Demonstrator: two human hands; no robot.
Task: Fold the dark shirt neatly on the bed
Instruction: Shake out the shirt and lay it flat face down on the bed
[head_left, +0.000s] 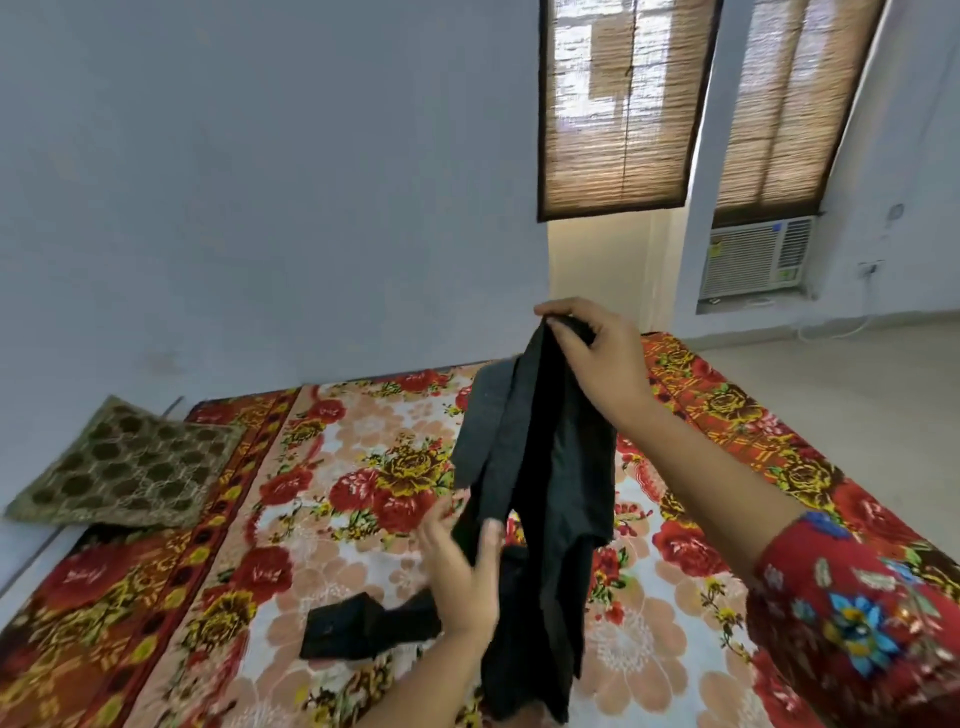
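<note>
One dark shirt (540, 467); two hands

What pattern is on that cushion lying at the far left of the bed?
The cushion has dark olive hexagons in a pale gold lattice, seen in the head view.

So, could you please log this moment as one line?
right hand: pinching dark fabric shirt aloft | left hand: gripping its lower part | fold: not started

1 shirt (540, 467), 2 hands (597, 358), 1 cushion (124, 465), 2 blinds (618, 104).
</note>
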